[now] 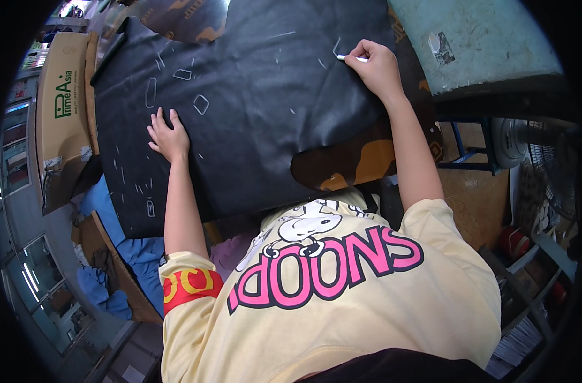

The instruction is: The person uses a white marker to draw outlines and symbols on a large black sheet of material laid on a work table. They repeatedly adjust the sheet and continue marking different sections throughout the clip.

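A large sheet of black leather (252, 115) lies spread before me, with a wavy, curved edge. White outlines and short strokes are drawn on it, among them small closed shapes left of the middle. At the far right part of the sheet, my right hand (375, 67) pinches a slim white marking pen (344, 57). The pen's tip is at the lower end of a fresh-looking angled white line. My left hand (169, 136) rests flat on the leather with fingers spread, just below the drawn shapes, holding nothing.
A brown patterned surface (367, 167) shows under the leather. A cardboard box (64, 108) stands along the left side. Blue cloth (134, 255) hangs at the lower left. On the right are a pale green surface (489, 38), a blue-framed stool (460, 143) and a fan (552, 163).
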Demonstrator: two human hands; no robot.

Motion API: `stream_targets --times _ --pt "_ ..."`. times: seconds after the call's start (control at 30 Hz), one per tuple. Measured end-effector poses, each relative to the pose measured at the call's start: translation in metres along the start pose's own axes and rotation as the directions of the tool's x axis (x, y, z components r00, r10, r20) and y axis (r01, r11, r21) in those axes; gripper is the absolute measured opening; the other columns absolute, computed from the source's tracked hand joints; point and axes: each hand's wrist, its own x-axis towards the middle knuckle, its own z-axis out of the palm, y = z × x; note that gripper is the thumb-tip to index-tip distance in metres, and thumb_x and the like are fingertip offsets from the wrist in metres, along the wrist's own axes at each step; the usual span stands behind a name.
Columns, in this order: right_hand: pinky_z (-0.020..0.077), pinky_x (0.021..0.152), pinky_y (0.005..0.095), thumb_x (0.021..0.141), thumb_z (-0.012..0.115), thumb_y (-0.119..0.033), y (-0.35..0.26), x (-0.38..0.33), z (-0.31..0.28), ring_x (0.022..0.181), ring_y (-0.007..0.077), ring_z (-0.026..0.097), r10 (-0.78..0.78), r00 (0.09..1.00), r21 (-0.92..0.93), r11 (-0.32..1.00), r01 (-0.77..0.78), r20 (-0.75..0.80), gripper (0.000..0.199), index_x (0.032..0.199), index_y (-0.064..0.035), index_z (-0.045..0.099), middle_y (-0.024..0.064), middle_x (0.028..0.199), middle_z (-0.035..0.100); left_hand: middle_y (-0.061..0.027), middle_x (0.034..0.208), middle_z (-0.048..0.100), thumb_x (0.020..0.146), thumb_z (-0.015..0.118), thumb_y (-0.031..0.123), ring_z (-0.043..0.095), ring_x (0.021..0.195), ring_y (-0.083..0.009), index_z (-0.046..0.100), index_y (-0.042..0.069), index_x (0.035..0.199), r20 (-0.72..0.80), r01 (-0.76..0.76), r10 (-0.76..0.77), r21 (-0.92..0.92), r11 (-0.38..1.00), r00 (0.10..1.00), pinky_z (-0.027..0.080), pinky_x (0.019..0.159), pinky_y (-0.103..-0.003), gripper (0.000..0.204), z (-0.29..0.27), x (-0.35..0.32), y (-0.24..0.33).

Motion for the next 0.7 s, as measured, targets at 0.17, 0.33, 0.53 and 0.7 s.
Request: stream_targets --times 0.17,0.33,0.53,0.7 --pt "0.0503 0.064 0.0308 0.077 0.075 -0.023 0.012 -0.009 -0.015 0.066 0.0185 0.067 0.041 0.997 0.099 0.994 -0.047 0.063 0.022 0.079 -0.0019 0.068 0.01 0.071 0.069 -0.0073 0.159 0.037 0.1 0.042 0.056 0.025 0.149 -0.0343 0.047 0.02 0.147 -0.006 0.005 -0.005 0.006 1.0 1.0 0.012 0.118 -0.062 0.06 -0.001 0.0 -0.002" --pt "0.0502 0.063 0.028 0.08 0.075 -0.025 0.025 0.026 -0.006 0.064 0.014 0.067 0.07 0.993 0.214 0.976 -0.048 -0.097 0.021 0.082 -0.0038 0.07 0.0053 0.071 0.07 -0.0071 0.159 0.037 0.1 0.041 0.056 0.025 0.149 -0.0342 0.047 0.021 0.147 0.001 0.007 -0.007 0.009 1.0 1.0 0.012 0.118 -0.062 0.059 0.0 0.001 0.0" --pt "0.0511 0.061 0.027 0.081 0.075 -0.023 0.035 0.047 0.008 0.068 0.0118 0.068 0.046 0.986 0.223 0.975 -0.009 -0.162 0.02 0.086 -0.004 0.071 0.0047 0.072 0.071 -0.0066 0.159 0.036 0.101 0.042 0.055 0.025 0.149 -0.0341 0.047 0.022 0.147 -0.003 0.005 -0.005 0.008 1.0 1.0 0.013 0.118 -0.062 0.058 0.0 0.001 -0.001" --pt "0.0512 0.058 0.0233 0.083 0.077 -0.016 0.057 0.047 -0.008 0.074 0.0083 0.068 0.159 0.959 0.552 0.834 -0.004 -0.234 0.018 0.091 -0.0017 0.071 0.0061 0.082 0.072 -0.006 0.159 0.036 0.101 0.042 0.055 0.025 0.149 -0.0339 0.047 0.021 0.147 -0.001 0.002 -0.002 0.024 1.0 1.0 0.013 0.118 -0.062 0.058 0.0 0.0 -0.003"
